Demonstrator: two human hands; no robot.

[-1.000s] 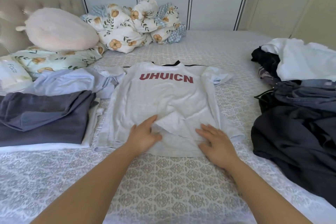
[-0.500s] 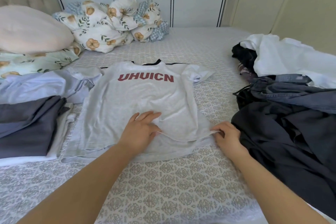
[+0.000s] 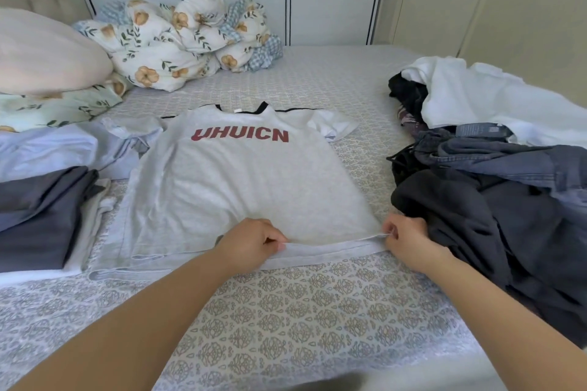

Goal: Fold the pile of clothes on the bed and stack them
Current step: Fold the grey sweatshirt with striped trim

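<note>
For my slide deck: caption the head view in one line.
Both hands, left hand and right hand, pinch the hem of a grey T-shirt spread on the bed.

One light grey cotton T-shirt with red lettering (image 3: 241,187) lies spread on the one bed with a patterned grey cover (image 3: 286,311). Two bare hands, left hand (image 3: 251,243) and right hand (image 3: 408,240), are on its hem. One folded stack of grey and pale blue clothes (image 3: 47,200) sits left, one unfolded heap of dark and white clothes (image 3: 492,174) right. One bundled floral quilt (image 3: 181,38) and one pale pink pillow (image 3: 44,54) lie beyond.
</note>
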